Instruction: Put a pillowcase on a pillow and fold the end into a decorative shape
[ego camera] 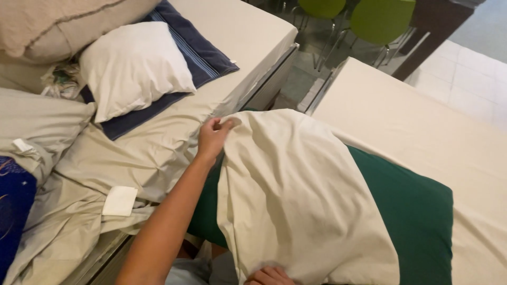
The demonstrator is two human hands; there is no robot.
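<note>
Between the beds, my left hand (pixel 213 138) pinches the cream pillowcase (pixel 296 200) over the green pillow (pixel 417 221); my right hand's (pixel 269 276) grip I can't tell

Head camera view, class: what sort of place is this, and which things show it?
Probably a bedroom or dormitory: two beige-sheeted mattresses, a white pillow, and a green pillow half inside a cream pillowcase pinched by the left hand.

A plump white pillow (pixel 134 66) lies on a navy striped towel (pixel 198 53) at ten o'clock; two lime-green plastic chairs (pixel 381 20) stand at one o'clock on the pale tiled floor (pixel 465 79).
</note>
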